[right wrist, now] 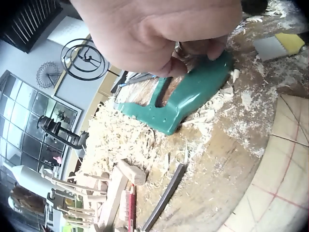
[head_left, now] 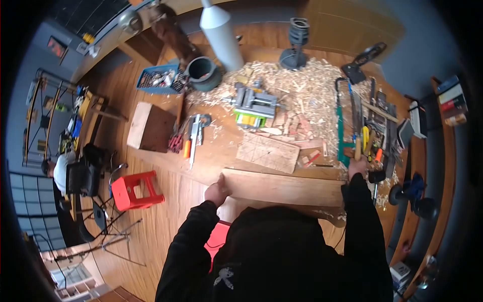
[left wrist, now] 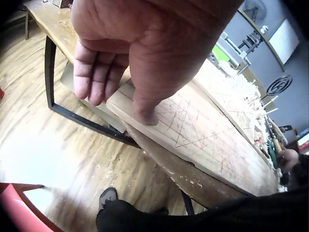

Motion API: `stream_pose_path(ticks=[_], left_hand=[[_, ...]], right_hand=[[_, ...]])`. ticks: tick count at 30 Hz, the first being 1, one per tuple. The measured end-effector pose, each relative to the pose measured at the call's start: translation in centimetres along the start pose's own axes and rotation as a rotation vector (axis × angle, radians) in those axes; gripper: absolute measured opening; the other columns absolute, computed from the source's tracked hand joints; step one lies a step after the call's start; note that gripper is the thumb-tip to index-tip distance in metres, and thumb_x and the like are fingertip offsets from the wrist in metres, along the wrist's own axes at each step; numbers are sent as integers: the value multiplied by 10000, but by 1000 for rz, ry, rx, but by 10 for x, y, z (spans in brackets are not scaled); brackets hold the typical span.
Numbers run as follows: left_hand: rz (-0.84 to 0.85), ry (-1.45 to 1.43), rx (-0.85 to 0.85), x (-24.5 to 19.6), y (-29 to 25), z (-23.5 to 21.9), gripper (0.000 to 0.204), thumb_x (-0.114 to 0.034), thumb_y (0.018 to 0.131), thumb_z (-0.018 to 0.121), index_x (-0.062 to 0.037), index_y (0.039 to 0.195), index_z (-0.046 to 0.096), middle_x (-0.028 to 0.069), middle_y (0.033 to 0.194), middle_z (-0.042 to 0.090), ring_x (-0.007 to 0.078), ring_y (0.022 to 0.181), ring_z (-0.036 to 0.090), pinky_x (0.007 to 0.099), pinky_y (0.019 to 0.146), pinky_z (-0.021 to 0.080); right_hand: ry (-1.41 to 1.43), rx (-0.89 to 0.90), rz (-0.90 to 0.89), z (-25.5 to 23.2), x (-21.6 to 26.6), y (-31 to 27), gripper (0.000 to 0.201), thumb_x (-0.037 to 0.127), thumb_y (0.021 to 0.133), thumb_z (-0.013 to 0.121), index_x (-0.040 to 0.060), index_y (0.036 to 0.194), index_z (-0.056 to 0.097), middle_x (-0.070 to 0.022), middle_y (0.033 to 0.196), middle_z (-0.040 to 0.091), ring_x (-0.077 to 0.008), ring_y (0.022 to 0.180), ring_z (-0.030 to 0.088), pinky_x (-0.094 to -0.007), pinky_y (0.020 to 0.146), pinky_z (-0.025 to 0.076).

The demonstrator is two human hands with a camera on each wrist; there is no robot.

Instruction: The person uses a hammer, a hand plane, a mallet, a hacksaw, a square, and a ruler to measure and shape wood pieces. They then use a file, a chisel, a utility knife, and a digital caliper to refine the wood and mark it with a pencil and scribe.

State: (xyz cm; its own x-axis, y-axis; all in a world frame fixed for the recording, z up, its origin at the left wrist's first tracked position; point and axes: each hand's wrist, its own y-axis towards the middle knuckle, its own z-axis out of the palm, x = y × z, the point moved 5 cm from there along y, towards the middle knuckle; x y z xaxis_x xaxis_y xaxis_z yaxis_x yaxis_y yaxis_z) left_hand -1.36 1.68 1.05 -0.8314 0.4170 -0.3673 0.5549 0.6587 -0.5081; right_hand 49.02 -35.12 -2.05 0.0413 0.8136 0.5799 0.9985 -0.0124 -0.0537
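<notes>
A long wooden board (head_left: 282, 187) lies along the near edge of the workbench, with pencilled and red lines on its face in the wrist views. My left hand (head_left: 217, 190) holds the board's left end; in the left wrist view the thumb (left wrist: 146, 113) presses on top while the other fingers reach down past the end. Among the tools on the right, my right hand (head_left: 358, 166) grips a wooden-handled tool (head_left: 357, 148) whose far part is hidden. Directly below that hand in the right wrist view is a green saw handle (right wrist: 181, 104).
Wood shavings (head_left: 312, 80) cover the back of the bench around a grey vise (head_left: 255, 103). A shorter marked board (head_left: 267, 152) lies behind the long one. At left stand a wooden block (head_left: 151, 127) and a red stool (head_left: 138, 191); another person sits farther off.
</notes>
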Motion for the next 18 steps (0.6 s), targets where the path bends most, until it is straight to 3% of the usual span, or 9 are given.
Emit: stream_pose_path(ticks=[1, 7, 9, 10, 14, 16, 18], left_hand=[[19, -13, 15, -2, 1, 0, 850, -335, 781, 700, -70, 1484, 301, 230, 1050, 671, 387, 958, 648, 459, 818, 509], [-33, -11, 42, 0, -1, -5, 860, -343, 769, 698, -94, 1492, 304, 230, 1018, 674, 360, 955, 658, 451, 811, 516], [-10, -34, 23, 0, -3, -6, 871, -350, 753, 721, -103, 1488, 325, 226, 1059, 665, 355, 979, 652, 437, 831, 518], [-12, -40, 24, 2, -3, -6, 871, -350, 753, 721, -103, 1488, 325, 226, 1059, 665, 355, 979, 652, 437, 831, 518], [13, -42, 12, 6, -2, -7, 894, -385, 730, 748, -106, 1480, 350, 209, 1068, 661, 343, 980, 651, 412, 839, 524], [32, -42, 12, 6, -4, -11, 901, -400, 728, 750, -107, 1481, 350, 202, 1060, 663, 339, 972, 653, 407, 836, 526], [63, -57, -44, 2, -6, -19, 819, -430, 748, 737, -96, 1431, 435, 199, 1036, 667, 338, 939, 660, 409, 818, 532]], right_hand=[[-34, 64, 20, 1, -4, 1, 431, 124, 751, 687, 28, 1154, 570, -214, 1084, 584, -390, 1015, 591, -450, 888, 470], [-90, -61, -57, -14, -4, -13, 475, 171, 776, 684, 16, 1200, 535, -212, 1178, 505, -356, 1097, 535, -422, 950, 428], [-120, 11, 28, -24, 0, -20, 499, 182, 781, 688, 14, 1220, 520, -199, 1179, 487, -342, 1085, 529, -403, 940, 428], [-75, -97, -49, -27, -1, -22, 463, 166, 732, 716, 20, 1146, 566, -182, 1051, 550, -340, 1001, 548, -414, 888, 445], [23, -110, -74, -23, -12, -23, 442, 138, 727, 713, 17, 1126, 567, -172, 1037, 560, -331, 999, 555, -408, 887, 445], [-22, -53, -198, -18, -17, -23, 459, 107, 731, 710, 17, 1154, 554, -168, 1038, 517, -319, 978, 539, -401, 896, 423], [-66, -56, -231, -22, -13, -36, 441, 93, 718, 713, 23, 1126, 562, -153, 992, 520, -317, 944, 534, -407, 882, 420]])
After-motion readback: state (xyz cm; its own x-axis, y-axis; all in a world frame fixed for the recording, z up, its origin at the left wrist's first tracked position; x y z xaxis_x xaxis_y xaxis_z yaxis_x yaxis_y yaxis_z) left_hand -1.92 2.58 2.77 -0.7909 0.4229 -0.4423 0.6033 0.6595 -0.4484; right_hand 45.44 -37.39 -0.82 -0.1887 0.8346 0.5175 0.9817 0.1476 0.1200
